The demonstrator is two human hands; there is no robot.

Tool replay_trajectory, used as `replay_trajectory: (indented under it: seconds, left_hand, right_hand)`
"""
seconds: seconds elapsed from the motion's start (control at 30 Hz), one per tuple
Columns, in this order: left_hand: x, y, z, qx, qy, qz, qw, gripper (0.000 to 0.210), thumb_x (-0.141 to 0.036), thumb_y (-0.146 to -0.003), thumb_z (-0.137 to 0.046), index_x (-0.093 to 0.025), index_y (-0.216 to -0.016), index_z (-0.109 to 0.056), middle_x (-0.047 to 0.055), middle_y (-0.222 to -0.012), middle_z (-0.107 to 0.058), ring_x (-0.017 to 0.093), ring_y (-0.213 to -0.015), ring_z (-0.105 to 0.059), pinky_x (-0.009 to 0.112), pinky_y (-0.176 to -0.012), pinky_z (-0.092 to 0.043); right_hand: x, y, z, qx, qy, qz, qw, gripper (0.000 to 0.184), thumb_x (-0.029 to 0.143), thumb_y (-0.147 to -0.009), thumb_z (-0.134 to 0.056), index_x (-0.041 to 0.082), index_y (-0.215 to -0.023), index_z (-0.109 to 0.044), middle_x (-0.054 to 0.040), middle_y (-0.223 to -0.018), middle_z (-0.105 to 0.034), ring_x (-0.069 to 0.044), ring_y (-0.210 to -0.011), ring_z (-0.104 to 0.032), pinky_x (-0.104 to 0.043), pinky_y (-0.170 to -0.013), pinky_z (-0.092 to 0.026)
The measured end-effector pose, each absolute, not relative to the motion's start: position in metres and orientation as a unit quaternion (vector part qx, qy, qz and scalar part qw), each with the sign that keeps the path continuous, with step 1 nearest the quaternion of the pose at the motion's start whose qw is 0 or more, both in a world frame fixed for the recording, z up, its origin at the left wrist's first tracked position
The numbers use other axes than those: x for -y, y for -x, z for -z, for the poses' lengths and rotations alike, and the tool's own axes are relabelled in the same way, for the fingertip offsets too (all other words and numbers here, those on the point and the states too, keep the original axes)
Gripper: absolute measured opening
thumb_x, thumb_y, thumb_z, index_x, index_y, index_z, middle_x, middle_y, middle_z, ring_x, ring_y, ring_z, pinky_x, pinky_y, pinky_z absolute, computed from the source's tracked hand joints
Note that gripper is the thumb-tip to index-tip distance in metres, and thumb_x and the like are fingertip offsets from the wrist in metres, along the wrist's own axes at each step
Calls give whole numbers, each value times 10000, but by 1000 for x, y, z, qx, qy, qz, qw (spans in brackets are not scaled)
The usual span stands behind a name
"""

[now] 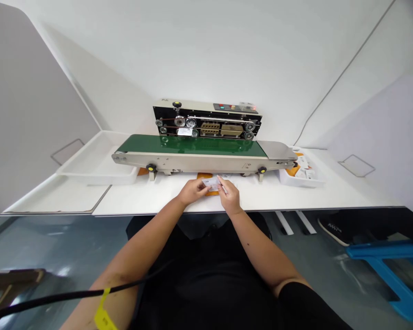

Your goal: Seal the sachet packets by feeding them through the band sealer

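My left hand (191,191) and my right hand (230,197) are close together at the front of the white table, below the conveyor. Between them they pinch a small white printed packet (212,183), one hand at each side of it. Orange packets (204,175) show behind and under the white one, lying near the table top; how many there are I cannot tell. The fingers cover parts of the packet's edges. Just beyond my hands stands a band sealer (208,123) with a green conveyor belt (192,145).
A white tray (96,176) stands to the left of the conveyor. On the right, a white bin (301,182) holds several orange and white packets (303,167). A blue stool (385,252) is on the floor at right. A black cable (72,295) crosses my left arm.
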State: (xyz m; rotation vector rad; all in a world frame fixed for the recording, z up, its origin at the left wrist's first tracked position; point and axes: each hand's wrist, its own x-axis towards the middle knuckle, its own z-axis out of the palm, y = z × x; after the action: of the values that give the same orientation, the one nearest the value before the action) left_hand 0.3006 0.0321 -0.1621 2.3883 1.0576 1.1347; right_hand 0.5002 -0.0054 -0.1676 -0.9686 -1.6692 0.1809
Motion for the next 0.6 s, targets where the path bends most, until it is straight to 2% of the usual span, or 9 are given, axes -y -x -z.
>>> replay_trajectory:
  seconds: [0.17, 0.27, 0.37, 0.43, 0.5, 0.6]
  left_hand:
    - [-30, -298, 157, -362, -823, -390, 199, 289, -355, -896, -617, -188, -1132, -634, 18, -812, -747, 165, -682, -699, 245, -623, -528]
    - [-29, -296, 155, -366, -817, -391, 215, 301, -341, -901, -603, -193, -1162, -616, 28, -879, -758, 170, -747, -715, 253, -687, -545]
    - [-27, -295, 155, -383, -809, -397, 204, 290, -336, -901, -596, -204, -1159, -612, 27, -890, -763, 175, -762, -717, 264, -712, -546]
    - [-27, -293, 156, -389, -809, -398, 191, 279, -334, -904, -589, -208, -1151, -615, 23, -886, -764, 174, -751, -714, 267, -713, -539]
    - [-27, -292, 157, -391, -812, -397, 174, 267, -330, -906, -584, -208, -1140, -621, 20, -880, -765, 172, -738, -710, 266, -707, -529]
    - [-28, -290, 157, -392, -819, -392, 148, 249, -320, -909, -574, -206, -1123, -630, 17, -863, -764, 169, -722, -702, 261, -686, -509]
  right_hand:
    - [6, -494, 159, 699, 423, -84, 571, 353, 349, -987, -473, 281, -1265, -680, -84, -1048, -719, -229, -945, -676, -392, -900, -552]
    - [-6, -511, 145, 696, 418, -67, 581, 326, 336, -961, -526, 241, -1216, -707, -80, -984, -718, -205, -883, -668, -361, -863, -551]
    - [-37, -547, 117, 634, 452, -58, 625, 343, 358, -914, -583, 198, -1191, -707, -80, -1008, -706, -194, -893, -663, -338, -837, -552]
    - [-69, -578, 91, 555, 492, -88, 665, 383, 374, -898, -579, 177, -1210, -680, -71, -992, -693, -171, -834, -661, -296, -741, -562]
    - [-103, -609, 66, 487, 523, -149, 683, 373, 356, -893, -559, 143, -1180, -667, -59, -903, -680, -131, -677, -632, -238, -585, -536]
    - [-144, -648, 37, 386, 559, -239, 694, 227, 298, -901, -545, 140, -1030, -642, 10, -691, -602, -63, -431, -458, -178, -409, -428]
